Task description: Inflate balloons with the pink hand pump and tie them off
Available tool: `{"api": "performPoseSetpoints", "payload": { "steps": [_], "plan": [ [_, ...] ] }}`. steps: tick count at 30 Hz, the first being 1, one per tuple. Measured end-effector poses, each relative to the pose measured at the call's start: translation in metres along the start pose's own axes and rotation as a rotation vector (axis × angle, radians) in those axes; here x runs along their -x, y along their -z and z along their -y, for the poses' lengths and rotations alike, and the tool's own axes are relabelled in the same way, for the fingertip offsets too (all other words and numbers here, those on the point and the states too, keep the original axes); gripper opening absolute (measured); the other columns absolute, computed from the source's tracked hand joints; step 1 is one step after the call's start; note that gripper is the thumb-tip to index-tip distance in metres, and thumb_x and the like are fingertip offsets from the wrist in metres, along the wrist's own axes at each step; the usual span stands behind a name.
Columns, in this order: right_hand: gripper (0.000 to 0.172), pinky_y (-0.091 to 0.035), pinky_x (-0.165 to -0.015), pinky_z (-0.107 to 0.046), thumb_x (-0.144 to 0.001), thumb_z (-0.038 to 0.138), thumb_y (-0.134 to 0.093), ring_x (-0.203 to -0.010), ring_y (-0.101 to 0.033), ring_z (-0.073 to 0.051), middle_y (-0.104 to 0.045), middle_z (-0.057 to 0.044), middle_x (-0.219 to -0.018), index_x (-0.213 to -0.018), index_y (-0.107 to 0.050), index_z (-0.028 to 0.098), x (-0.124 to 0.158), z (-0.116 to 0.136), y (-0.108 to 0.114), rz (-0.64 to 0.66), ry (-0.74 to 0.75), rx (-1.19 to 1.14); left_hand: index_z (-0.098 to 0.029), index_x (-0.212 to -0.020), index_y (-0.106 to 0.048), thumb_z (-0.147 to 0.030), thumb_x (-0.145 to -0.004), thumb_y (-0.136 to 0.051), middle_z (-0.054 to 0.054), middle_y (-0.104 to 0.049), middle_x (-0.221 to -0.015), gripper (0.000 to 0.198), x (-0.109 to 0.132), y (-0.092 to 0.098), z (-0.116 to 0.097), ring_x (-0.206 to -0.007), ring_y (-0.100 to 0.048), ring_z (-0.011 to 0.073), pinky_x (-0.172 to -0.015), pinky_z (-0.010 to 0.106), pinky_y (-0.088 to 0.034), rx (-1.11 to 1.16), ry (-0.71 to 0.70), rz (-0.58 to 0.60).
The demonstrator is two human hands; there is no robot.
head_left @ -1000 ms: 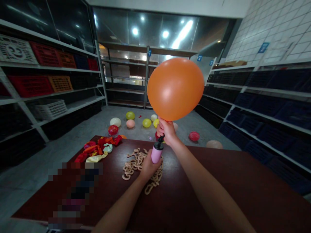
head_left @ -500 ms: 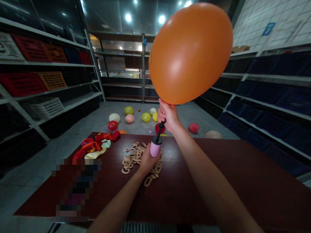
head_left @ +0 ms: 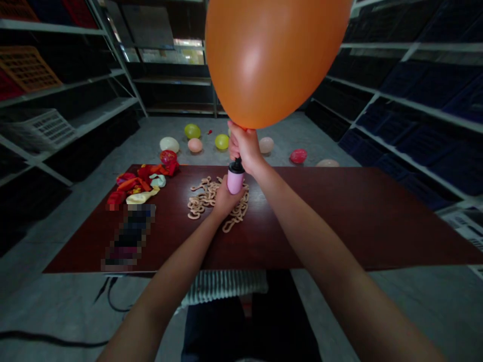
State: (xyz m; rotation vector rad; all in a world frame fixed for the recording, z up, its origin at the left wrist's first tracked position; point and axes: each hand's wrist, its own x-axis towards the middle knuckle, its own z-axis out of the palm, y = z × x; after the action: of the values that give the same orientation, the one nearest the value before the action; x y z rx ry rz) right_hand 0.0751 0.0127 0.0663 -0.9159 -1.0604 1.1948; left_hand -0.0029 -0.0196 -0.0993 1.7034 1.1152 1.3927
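A large inflated orange balloon [head_left: 275, 55] rises above the table, its top cut off by the frame edge. My right hand [head_left: 244, 146] is closed around the balloon's neck, where it meets the top of the pump. Below, my left hand [head_left: 226, 198] grips the pink barrel of a hand balloon pump [head_left: 235, 181] with a black cap. The pump stands roughly upright; its nozzle is hidden by my right hand. Behind and around my left hand, a beige linked chain [head_left: 204, 198] lies heaped on the table.
On the dark red table [head_left: 320, 216], uninflated balloons [head_left: 141, 181] lie at the left beside a pixelated dark object [head_left: 132, 234]. Several inflated balloons, including a green one [head_left: 192, 131] and a red one [head_left: 298, 156], rest on the floor. Shelves with crates [head_left: 33, 68] line both sides.
The view has tilted down, showing my lap. My right hand has come down toward the left, so less of the pump's black upper part shows between my hands.
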Motion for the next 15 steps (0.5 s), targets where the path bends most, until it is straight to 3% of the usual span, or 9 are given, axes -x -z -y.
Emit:
{"api": "performPoseSetpoints", "payload": {
  "steps": [3,8,15],
  "plan": [
    [0.065,-0.027,-0.053,-0.027,-0.073,0.073,-0.069,-0.046,-0.022,-0.005,-0.023,0.013,-0.040,-0.060,-0.025,0.027,-0.002,0.006,0.001,-0.006,-0.026,0.038,-0.018,-0.106,-0.057,-0.034,-0.073,-0.080,0.003,-0.065,-0.090,0.044,-0.001,-0.001,0.001,-0.077,-0.061,0.0187,-0.071,0.031,-0.048,-0.017,-0.034,-0.015],
    [0.054,-0.021,-0.044,-0.024,-0.101,0.052,-0.044,-0.038,-0.020,-0.005,-0.021,0.012,-0.038,-0.058,-0.025,0.025,0.004,0.023,-0.002,0.020,0.023,0.119,-0.017,-0.104,-0.055,-0.031,-0.076,-0.079,0.003,-0.063,-0.090,0.040,-0.001,-0.003,0.004,-0.078,-0.060,0.0176,-0.073,0.030,-0.048,-0.001,-0.083,-0.015],
    [0.054,-0.029,-0.040,-0.015,-0.105,0.037,-0.038,-0.034,-0.027,-0.003,-0.017,0.011,-0.041,-0.054,-0.026,0.023,0.009,0.085,-0.020,0.046,0.178,0.209,-0.019,-0.108,-0.053,-0.028,-0.078,-0.079,0.002,-0.061,-0.091,0.040,0.000,-0.003,0.004,-0.082,-0.060,0.0176,-0.076,0.031,-0.050,0.057,-0.152,-0.016]
  ]
}}
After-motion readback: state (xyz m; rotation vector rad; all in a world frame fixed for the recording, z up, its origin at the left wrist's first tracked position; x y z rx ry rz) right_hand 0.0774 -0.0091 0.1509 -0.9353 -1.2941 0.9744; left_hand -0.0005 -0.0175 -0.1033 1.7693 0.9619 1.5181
